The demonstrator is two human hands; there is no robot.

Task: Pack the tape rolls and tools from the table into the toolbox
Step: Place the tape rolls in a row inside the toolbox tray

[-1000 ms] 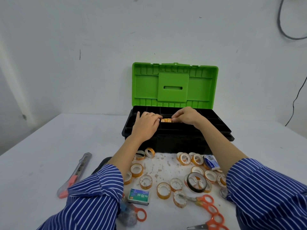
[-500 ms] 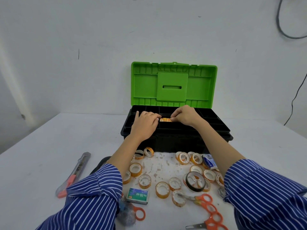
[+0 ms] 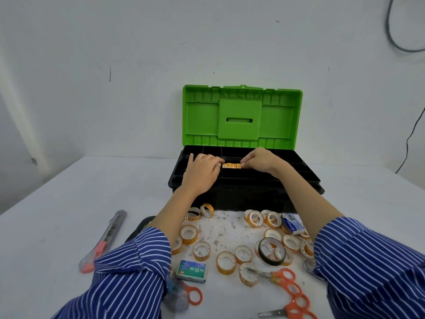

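Observation:
A black toolbox (image 3: 299, 180) with its green lid (image 3: 241, 116) raised stands at the back of the table. Over its top tray, my left hand (image 3: 202, 171) and my right hand (image 3: 259, 160) press from both sides on a short row of orange tape rolls (image 3: 231, 166) standing on edge. Several more small orange tape rolls (image 3: 226, 262) lie scattered on the table in front of the box. A larger black tape roll (image 3: 271, 250) rests among them. Orange-handled scissors (image 3: 285, 280) lie near the front right.
A utility knife (image 3: 105, 238) lies at the left. A green staple box (image 3: 192, 270) sits near the front, a blue-and-white box (image 3: 292, 223) by the toolbox. More orange scissors (image 3: 194, 295) lie by my left sleeve. A cable (image 3: 409, 139) hangs on the right wall.
Both hands stay on the row of rolls over the tray; the fingers shift only slightly. The view has drifted a little.

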